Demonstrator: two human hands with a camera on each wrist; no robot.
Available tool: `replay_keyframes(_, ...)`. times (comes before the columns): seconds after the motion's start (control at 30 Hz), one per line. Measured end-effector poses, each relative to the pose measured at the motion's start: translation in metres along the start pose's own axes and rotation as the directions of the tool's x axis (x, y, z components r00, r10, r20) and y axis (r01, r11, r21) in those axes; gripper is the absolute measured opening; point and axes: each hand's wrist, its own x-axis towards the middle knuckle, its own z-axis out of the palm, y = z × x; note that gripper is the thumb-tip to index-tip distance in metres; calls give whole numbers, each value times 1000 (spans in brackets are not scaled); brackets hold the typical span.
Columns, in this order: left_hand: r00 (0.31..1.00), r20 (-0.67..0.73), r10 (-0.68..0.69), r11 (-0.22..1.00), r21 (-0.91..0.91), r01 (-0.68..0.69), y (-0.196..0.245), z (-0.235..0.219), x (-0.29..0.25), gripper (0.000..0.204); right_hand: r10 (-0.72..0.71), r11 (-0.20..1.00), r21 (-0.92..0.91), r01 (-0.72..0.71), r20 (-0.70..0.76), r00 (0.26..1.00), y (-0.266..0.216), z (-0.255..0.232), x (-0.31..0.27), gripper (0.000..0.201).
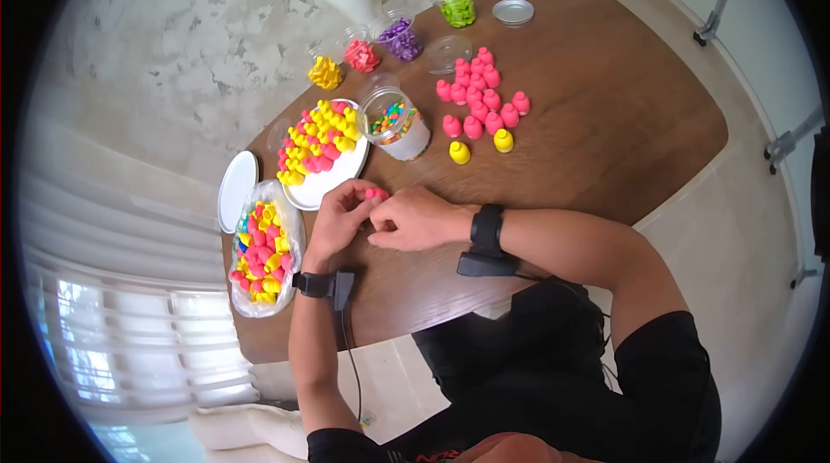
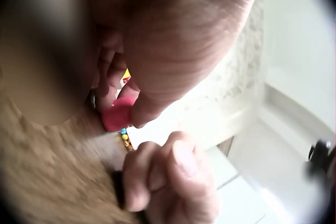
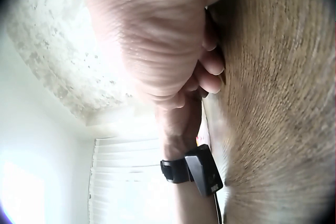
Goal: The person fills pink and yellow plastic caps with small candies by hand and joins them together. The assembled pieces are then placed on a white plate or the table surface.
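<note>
My left hand pinches a small pink bottle-shaped piece between thumb and fingers, above the near part of the table. In the left wrist view the pink piece shows between the fingertips. Close beside it on the right is my right hand, its fingers curled and thumb against the index finger; nothing shows in its grip, though its palm is hidden. A clear jar of multicoloured candies stands just beyond both hands. Several pink pieces and two yellow pieces stand upright farther right.
A white plate heaped with yellow and pink pieces lies left of the jar. Nearer me is a plastic bag of similar pieces, beside a white lid. Along the back stand tubs of yellow, red, purple and green bits, with a round lid.
</note>
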Motion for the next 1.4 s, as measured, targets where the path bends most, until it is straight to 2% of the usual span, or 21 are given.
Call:
replay_keyframes(0.03, 999, 30, -22, 1000, 2, 22, 4, -1, 2, 16, 6, 1000, -11, -6, 7, 1000, -1, -1, -1, 30)
replay_keyframes(0.13, 982, 157, 101, 993, 46, -109, 7, 0, 16, 19, -13, 999, -32, 14, 24, 1000, -2, -1, -3, 30)
replay_keyframes(0.2, 972, 195, 132, 991, -2, -134, 11, 5, 24, 22, -62, 997, -35, 63, 12, 998, -1, 0, -3, 30)
replay_keyframes(0.23, 965, 215, 148, 989, -29, -145, 15, 8, 26, 24, -35, 999, -27, 36, 27, 999, -2, -1, -3, 30)
replay_keyframes(0.33, 965, 235, 117, 991, -92, -98, 28, 14, 23, 28, 14, 1000, -17, -13, 56, 998, -3, -1, -4, 30)
replay_keyframes(0.43, 983, 109, 145, 983, -125, -131, 27, 10, 17, 27, 1, 1000, -17, 0, 45, 999, 0, 1, -3, 29)
replay_keyframes(0.5, 988, -54, 144, 986, -73, -147, 13, -8, 17, 20, 0, 1000, -2, 0, 46, 999, -1, 0, -3, 29)
replay_keyframes(0.57, 947, -294, 126, 992, 14, -127, 11, -27, 12, 9, -7, 1000, 1, 7, 32, 999, -1, 0, -3, 30)
replay_keyframes(0.63, 877, -429, 216, 954, 284, -96, 1, -56, 12, 8, 2, 1000, 11, -2, 32, 999, -1, 1, -2, 29)
replay_keyframes(0.7, 838, -499, 222, 936, 351, -40, -10, -84, 11, 8, 24, 999, 20, -25, 45, 999, -3, -1, -2, 27)
replay_keyframes(0.83, 781, -565, 267, 907, 421, -5, -15, -96, 13, 16, 18, 1000, 24, -19, 38, 999, -4, -3, -1, 28)
replay_keyframes(0.87, 780, -571, 257, 914, 407, -3, -14, -90, 15, 25, 23, 1000, 20, -24, 42, 999, -5, -3, -1, 29)
replay_keyframes(0.97, 768, -411, 491, 721, 686, -93, -16, -80, 31, 31, 29, 999, 23, -31, 53, 998, -6, -4, 0, 30)
replay_keyframes(1.0, 788, -446, 425, 730, 684, -6, -18, -74, 34, 37, 31, 999, 24, -33, 58, 998, -6, -4, 0, 31)
replay_keyframes(1.1, 849, -393, 352, 704, 710, 37, -19, -63, 45, 37, 29, 1000, -3, -29, 57, 998, -3, -3, 1, 31)
replay_keyframes(1.23, 882, -412, 230, 727, 675, 126, -24, -57, 46, 32, 21, 1000, 3, -21, 44, 999, -5, -5, 1, 31)
replay_keyframes(1.3, 845, -446, 296, 778, 625, 57, -30, -58, 40, 30, 22, 1000, 9, -22, 47, 999, -3, -3, 2, 30)
replay_keyframes(1.33, 825, -465, 322, 801, 598, 24, -34, -58, 36, 29, 35, 997, 67, -37, 18, 999, -2, -2, 2, 29)
replay_keyframes(1.4, 826, -529, 194, 957, 286, -42, -14, -42, 15, 25, 70, 981, 186, -63, -33, 997, 2, 0, 3, 27)
